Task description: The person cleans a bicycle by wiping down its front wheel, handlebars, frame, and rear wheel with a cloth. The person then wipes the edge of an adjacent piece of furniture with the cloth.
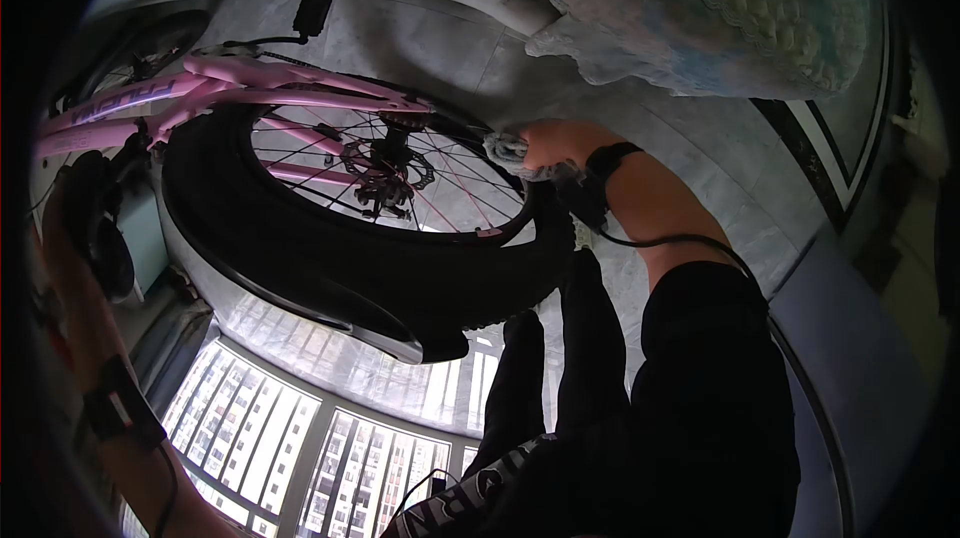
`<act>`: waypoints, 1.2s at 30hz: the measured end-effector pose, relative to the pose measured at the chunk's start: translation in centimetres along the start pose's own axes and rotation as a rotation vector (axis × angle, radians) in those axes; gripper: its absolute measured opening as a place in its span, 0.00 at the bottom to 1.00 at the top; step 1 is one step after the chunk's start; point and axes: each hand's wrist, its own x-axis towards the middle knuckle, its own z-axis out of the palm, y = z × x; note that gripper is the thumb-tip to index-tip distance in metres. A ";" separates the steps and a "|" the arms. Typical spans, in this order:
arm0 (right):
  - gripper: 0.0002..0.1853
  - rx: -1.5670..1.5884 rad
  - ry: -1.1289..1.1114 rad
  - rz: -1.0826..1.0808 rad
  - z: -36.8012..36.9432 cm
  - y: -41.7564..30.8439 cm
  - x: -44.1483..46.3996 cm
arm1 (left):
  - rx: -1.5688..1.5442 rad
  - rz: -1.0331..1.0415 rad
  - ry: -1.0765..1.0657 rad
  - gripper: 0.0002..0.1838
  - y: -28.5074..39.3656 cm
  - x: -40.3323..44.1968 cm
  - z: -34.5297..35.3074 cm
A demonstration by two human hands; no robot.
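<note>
My right hand (545,146) is closed around a crumpled grey cloth (507,150), pressed to the rim and tyre edge of a bicycle's rear wheel. The fat black tyre (330,273) fills the middle, with thin spokes, a hub and a disc brake rotor (390,163) inside it. A pink frame (250,88) runs off to the left, and a black mudguard (430,343) curves below the tyre. At the far left my left hand (58,203) is at a black part that looks like the saddle (105,223); its fingers are too dark to make out.
A black pedal (313,11) sticks out at the top. Quilted, pale patterned bedding (700,18) hangs at the upper right. My black-clad legs (595,338) are close to the tyre. Grey tiles (690,148) cover the floor, and a barred window (300,438) is at the bottom.
</note>
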 end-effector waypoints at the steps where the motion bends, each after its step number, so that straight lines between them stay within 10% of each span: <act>1: 0.25 0.052 -0.014 -0.002 -1.1 0.5 -1.1 | 0.007 0.004 -0.005 0.25 0.1 0.1 0.1; 6: 0.28 0.852 -0.012 -0.116 -3.0 3.7 -5.9 | 0.043 0.023 0.003 0.24 -0.5 0.5 0.2; 17: 0.26 -0.072 0.563 0.080 5.0 4.9 -8.9 | 0.123 0.106 0.052 0.23 -2.2 1.5 -0.2; 21: 0.36 -0.188 0.354 0.284 6.2 3.9 -14.7 | 0.166 0.127 0.066 0.22 -2.6 1.3 -0.3; 36: 0.49 0.550 0.542 0.044 15.6 -1.6 -13.3 | 0.129 0.075 0.131 0.19 1.0 -0.3 0.0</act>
